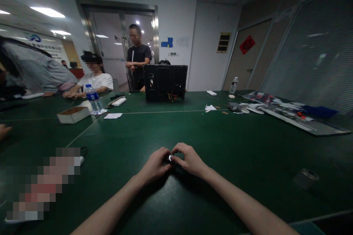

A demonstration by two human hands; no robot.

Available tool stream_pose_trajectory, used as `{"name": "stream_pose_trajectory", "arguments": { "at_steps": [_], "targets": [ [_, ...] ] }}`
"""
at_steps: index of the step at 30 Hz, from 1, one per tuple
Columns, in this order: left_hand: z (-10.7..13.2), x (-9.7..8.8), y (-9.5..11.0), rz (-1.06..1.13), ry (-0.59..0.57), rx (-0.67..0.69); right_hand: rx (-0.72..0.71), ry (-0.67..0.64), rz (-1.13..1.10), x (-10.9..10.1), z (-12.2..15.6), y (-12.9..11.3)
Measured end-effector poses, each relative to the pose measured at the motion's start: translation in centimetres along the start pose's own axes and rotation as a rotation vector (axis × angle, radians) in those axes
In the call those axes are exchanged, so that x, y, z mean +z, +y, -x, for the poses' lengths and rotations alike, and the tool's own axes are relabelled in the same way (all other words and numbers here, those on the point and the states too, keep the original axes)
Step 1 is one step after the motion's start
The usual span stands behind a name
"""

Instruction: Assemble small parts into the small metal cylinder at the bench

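Observation:
My left hand [158,163] and my right hand [189,159] meet just above the green table, in the middle of the head view. Between their fingertips is a small shiny metal piece [170,158], bright on its front. Its exact kind is too small and too covered by fingers to tell. Fingers and thumb of each hand curl round it, one hand at either side. Both forearms reach in from the bottom edge.
The green table [138,132] carries an open black computer case [165,82], a water bottle [93,99] and an open box [73,114]. Right of me stands a grey cylinder [306,179]. A cluttered board [298,117] lies far right. People are across the table and at left.

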State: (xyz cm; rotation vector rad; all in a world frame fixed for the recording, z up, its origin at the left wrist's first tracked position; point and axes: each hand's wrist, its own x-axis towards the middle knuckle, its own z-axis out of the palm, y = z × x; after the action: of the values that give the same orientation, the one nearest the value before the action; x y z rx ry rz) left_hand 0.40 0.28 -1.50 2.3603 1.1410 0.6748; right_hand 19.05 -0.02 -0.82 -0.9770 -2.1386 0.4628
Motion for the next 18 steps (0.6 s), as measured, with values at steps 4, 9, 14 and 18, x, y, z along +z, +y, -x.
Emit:
{"name": "stream_pose_trajectory", "arguments": {
  "at_steps": [4, 9, 14, 18],
  "targets": [
    [0.06, -0.04, 0.23, -0.006, 0.003, 0.003, 0.012, 0.001, 0.017, 0.04, 0.05, 0.02],
    [0.09, -0.12, 0.39, -0.008, -0.004, 0.007, 0.008, -0.003, 0.004, 0.08, 0.02, 0.05],
    [0.04, 0.17, -0.06, -0.018, -0.001, 0.019, -0.004, -0.001, -0.012, 0.08, -0.05, -0.05],
    [0.04, 0.22, -0.11, -0.015, -0.009, 0.019, -0.006, -0.003, -0.024, -0.01, -0.04, -0.18]
  ]
}}
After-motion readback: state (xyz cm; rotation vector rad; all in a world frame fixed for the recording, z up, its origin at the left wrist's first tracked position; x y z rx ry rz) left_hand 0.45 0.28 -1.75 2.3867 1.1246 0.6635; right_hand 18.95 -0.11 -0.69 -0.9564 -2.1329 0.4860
